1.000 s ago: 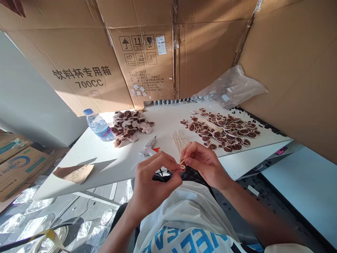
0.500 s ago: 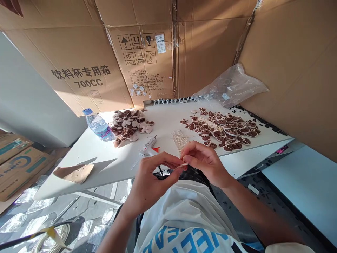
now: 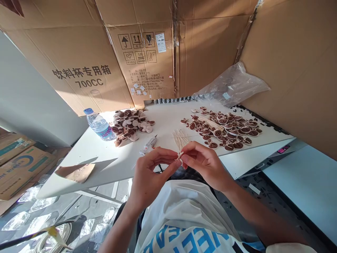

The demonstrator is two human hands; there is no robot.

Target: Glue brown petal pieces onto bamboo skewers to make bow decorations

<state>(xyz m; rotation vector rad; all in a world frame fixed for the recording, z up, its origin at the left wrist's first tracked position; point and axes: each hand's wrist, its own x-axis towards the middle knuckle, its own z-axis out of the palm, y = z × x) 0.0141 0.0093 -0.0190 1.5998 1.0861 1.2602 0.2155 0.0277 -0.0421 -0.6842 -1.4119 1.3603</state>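
Close to my body, over the table's front edge, a short cream cord (image 3: 179,155) is looped into what looks like a small bow or knot. My left hand (image 3: 151,172) pinches it from the left between thumb and fingers. From the other side, the fingertips of my right hand (image 3: 205,164) close on the same cord. Just beyond the fingers lies a loose bundle of cut cream cords (image 3: 180,138). A hot glue gun (image 3: 149,143) rests left of the bundle, partly covered by my left hand.
Brown and pale rounded fabric pieces (image 3: 129,123) form a heap at left, beside a water bottle (image 3: 98,124). At right spread many brown pieces with cream cord bows (image 3: 228,128). A brown scrap (image 3: 76,173) lies front left. Cardboard (image 3: 147,45) walls the back; a plastic bag (image 3: 234,86) leans there.
My fingertips have shifted slightly, and the cord between them now stands up as a visible loop or knot. My left hand now covers more of the glue gun.
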